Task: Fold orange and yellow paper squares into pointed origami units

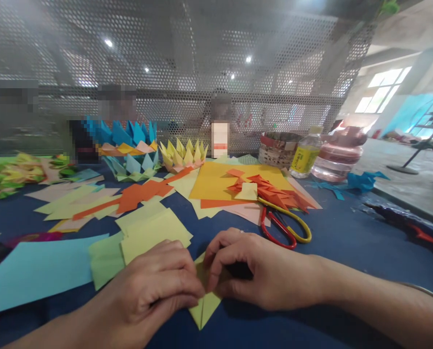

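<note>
A small yellow-green piece of folded paper [204,312] lies on the blue tabletop with a crease down its middle and a pointed lower end. My left hand [154,286] has its fingers closed together on the paper's left edge. From the right, my right hand [253,271] bends its fingers and thumb onto the same paper. Both hands cover much of its middle. Just beyond my left hand is a stack of light yellow-green paper sheets [158,230]. Scissors [285,225] with red and yellow handles rest past my right hand.
A light blue sheet [45,271] lies at the left. Folded paper crowns [183,154], orange paper pieces [274,191] and a yellow sheet [209,179] are farther back. A basket [279,148], a labelled bottle [304,157] and a pink jug [338,155] stand at the back right, before a perforated metal screen [187,58].
</note>
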Demonstrator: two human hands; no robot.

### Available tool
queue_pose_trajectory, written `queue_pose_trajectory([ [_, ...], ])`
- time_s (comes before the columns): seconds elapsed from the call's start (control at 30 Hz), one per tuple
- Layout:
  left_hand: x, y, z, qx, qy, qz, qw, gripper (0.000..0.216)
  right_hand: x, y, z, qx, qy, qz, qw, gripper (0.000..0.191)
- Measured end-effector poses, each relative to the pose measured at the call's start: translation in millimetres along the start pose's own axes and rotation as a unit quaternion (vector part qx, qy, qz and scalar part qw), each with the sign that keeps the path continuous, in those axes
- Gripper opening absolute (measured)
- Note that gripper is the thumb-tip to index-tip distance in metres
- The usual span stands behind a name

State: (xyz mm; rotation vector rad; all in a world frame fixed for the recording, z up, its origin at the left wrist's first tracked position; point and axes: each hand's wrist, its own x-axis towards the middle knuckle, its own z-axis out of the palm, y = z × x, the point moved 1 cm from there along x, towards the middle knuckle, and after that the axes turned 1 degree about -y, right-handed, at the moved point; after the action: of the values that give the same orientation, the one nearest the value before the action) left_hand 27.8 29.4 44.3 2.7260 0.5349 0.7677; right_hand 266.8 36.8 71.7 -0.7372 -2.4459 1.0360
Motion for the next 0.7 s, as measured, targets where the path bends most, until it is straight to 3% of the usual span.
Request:
queue_pose_trajectory([
  [0.3,2.3,4.0,7.4,-0.003,0.035,0.009,0.999,0.023,0.6,0.9,1.0,0.009,-0.002,0.008,1.000,0.016],
  [0.5,5.3,7.0,4.5,0.021,0.016,0.024,0.999,0.022,0.6,1.0,1.3,0.008,-0.002,0.007,1.000,0.014],
  [0.7,-0.9,6.9,7.6,0.055,0.036,-0.014,0.998,0.010,0.6,0.3,1.7,0.008,0.004,-0.003,1.000,0.013],
])
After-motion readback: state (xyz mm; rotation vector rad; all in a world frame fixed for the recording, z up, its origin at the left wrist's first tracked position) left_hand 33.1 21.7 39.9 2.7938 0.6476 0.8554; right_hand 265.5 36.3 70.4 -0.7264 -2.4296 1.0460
